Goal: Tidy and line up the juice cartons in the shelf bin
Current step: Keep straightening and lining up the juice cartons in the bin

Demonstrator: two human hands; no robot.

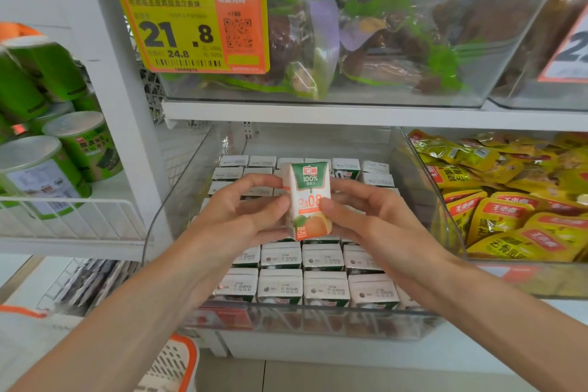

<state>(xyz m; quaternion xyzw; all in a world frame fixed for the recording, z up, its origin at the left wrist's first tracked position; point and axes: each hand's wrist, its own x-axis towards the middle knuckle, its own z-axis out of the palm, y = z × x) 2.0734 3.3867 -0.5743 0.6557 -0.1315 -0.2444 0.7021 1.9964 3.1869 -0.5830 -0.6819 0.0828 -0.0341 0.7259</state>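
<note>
Shop shelf; clear bin [416,178] under the price tag [191,29]. Rows of juice cartons [324,286] fill the bin. Above them, one carton [310,200] upright, left hand [241,216] and right hand [366,219] gripping its sides.

Bare left grip [241,213], right grip [366,216], forearms [133,305].

retail shop aisle. white shelves [318,113] carry clear plastic bins [318,318] stocked with many identical goods: rows of juice cartons [324,288], yellow snack packets [496,219], green canisters [79,143]. a yellow-and-orange price label [178,32] reads 21.8, with barcode and qr code. an orange-rimmed basket [171,363] sits below.
</note>
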